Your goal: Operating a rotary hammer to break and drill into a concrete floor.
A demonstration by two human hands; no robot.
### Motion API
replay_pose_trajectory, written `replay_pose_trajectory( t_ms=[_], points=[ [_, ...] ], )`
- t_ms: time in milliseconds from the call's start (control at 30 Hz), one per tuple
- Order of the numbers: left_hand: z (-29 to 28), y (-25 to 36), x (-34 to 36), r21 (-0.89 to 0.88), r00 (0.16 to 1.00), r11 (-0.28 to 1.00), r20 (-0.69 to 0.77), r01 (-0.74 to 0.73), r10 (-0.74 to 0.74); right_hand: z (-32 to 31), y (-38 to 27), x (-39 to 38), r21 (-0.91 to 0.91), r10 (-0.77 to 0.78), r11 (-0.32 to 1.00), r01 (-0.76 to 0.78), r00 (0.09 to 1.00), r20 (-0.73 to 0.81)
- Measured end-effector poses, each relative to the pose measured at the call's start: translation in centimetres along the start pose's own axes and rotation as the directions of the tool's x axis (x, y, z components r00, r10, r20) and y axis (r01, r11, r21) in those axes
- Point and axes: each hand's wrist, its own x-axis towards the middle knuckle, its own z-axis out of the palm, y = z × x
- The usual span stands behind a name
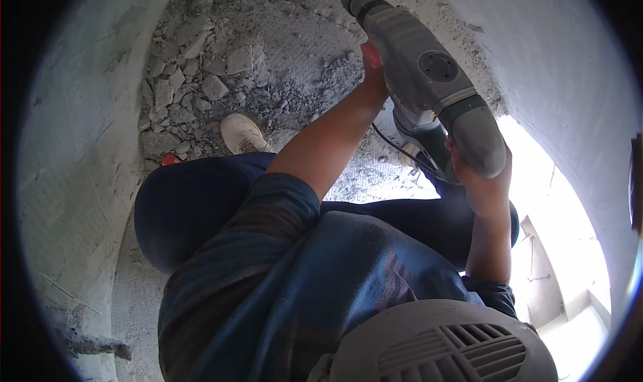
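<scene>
My hands clamp the grey rotary hammer [425, 80], left hand [374, 70] steadying its body, right hand [479, 181] gripping the rear handle, so the bit bears into the wall [556, 53].

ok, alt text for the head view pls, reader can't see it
Seen from above, a person grips a grey rotary hammer drill in both hands: left hand at its front, right hand on the rear handle, bit end toward the top of the picture. Broken concrete rubble covers the floor beside a white shoe, between rough grey walls.

room: narrow, walled both sides | floor: rubble [201, 74] ahead | blocking: rotary hammer [422, 80], knee [181, 208]
</scene>
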Motion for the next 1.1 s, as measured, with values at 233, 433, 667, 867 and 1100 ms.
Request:
replay_pose_trajectory(
  t_ms=[233, 433, 667, 867, 1100],
  points=[
    [8.2, -0.6, 0.4, -0.236, 0.966, 0.97, -0.23, 0.059, -0.115, -4.6, -2.9, -1.1, -0.476, -0.141, 0.878, 0.048, 0.977, -0.162],
    [11.1, 2.5, 3.3, -0.289, 0.949, 0.945, -0.223, 0.155, -0.224, -5.8, -4.6, 2.4, 0.062, -0.23, 0.97, 0.235, 0.97, -0.085],
    [14.9, 2.0, 5.1, -0.067, 0.958, 0.997, -0.286, -0.029, 0.009, -10.9, -8.7, 6.1, 0.003, -0.323, 0.946, 0.325, 0.939, 0.114],
    [14.4, 0.7, 8.5, -0.349, 0.949, 0.937, -0.292, 0.008, -0.117, -13.3, -13.7, 10.4, -0.075, -0.258, 0.96, 0.271, 0.954, 0.15],
    [13.5, 1.7, 10.7, -0.325, 0.883, 0.946, -0.449, -0.015, -0.14, -10.6, -18.3, 11.3, -0.117, -0.248, 0.962, 0.246, 0.969, -0.005]
  ],
)
